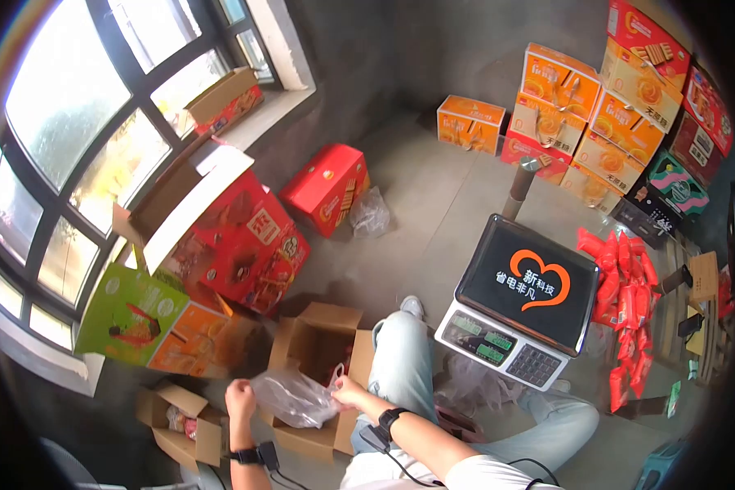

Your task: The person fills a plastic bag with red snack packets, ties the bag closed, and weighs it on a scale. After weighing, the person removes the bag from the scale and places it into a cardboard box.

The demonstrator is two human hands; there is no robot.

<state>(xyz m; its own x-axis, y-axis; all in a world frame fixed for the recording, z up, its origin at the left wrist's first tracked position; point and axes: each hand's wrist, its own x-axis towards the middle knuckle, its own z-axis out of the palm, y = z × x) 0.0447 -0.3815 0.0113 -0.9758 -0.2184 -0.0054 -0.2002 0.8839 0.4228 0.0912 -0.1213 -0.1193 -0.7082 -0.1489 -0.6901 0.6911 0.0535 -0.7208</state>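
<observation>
A clear plastic bag (292, 400) is stretched between my two hands, above an open cardboard box (306, 339). My left hand (239, 399) is closed on the bag's left end. At the other end, my right hand (349, 394) pinches the bag near a whitish handle loop. The bag looks thin and see-through; I cannot make out anything inside it. Part of the box's interior is hidden behind the bag. A smaller open carton (189, 425) with a few wrapped items stands left of and below my left hand.
A digital scale (527, 286) stands right of my knee, with red packets (625, 302) piled beside it. Orange gift boxes (559, 86) are stacked at the back right. Red cartons (249, 241) and a green box (135, 314) stand by the window. Another plastic bag (371, 214) lies on the floor.
</observation>
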